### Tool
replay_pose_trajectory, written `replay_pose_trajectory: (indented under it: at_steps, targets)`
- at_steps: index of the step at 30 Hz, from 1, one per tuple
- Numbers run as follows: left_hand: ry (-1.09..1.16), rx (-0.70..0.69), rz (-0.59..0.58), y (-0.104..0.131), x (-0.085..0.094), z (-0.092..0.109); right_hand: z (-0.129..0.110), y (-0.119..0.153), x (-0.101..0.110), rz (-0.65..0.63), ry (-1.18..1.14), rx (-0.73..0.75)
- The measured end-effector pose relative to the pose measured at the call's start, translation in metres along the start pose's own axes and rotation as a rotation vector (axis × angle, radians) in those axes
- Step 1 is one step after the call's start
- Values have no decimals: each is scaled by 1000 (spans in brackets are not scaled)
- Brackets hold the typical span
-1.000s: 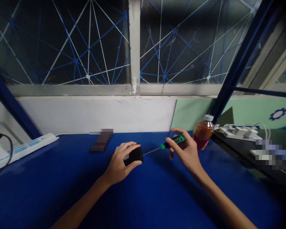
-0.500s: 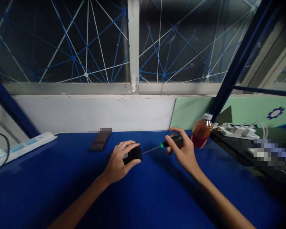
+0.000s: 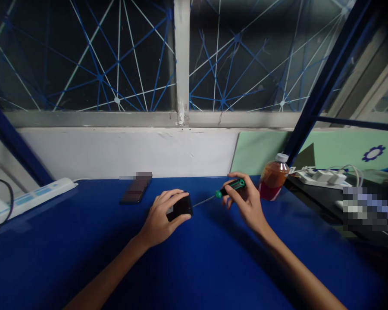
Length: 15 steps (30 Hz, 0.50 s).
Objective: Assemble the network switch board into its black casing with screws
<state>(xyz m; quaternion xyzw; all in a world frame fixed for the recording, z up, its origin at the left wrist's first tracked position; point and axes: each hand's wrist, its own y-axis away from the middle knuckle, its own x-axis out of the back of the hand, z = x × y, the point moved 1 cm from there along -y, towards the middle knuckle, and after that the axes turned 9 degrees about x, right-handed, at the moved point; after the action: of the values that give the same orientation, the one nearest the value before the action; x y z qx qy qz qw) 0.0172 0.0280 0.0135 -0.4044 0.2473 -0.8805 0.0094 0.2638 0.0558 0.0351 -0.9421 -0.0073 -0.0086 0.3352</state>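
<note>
A small black box-shaped object (image 3: 182, 208) is gripped in my left hand (image 3: 161, 219), thumb on its near side and fingers over its far side. From the right, a screwdriver (image 3: 235, 186) with a black and green handle and thin metal shaft points at the object's right end face. Its tip is at or very close to that face; contact is too small to make out. My right hand (image 3: 247, 202) holds the handle between thumb and fingers, with the index finger raised above it.
On the blue table (image 3: 200, 267), a dark phone (image 3: 136, 188) lies behind my left hand. A bottle of reddish drink (image 3: 273, 178) stands just beyond my right hand. Power strips (image 3: 35, 198) sit at the left and right, with cables. A white wall (image 3: 132, 150) borders the back.
The screwdriver handle has turned and tilted slightly within my right hand, and my right fingers have shifted around it. My left hand and the black object have stayed in place.
</note>
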Motion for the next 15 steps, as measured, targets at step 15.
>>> replay_pose_trajectory:
  at_steps: [15]
  targets:
    - [-27,8,-2,0,-1,-1,-4,1,1,-14,-17,0]
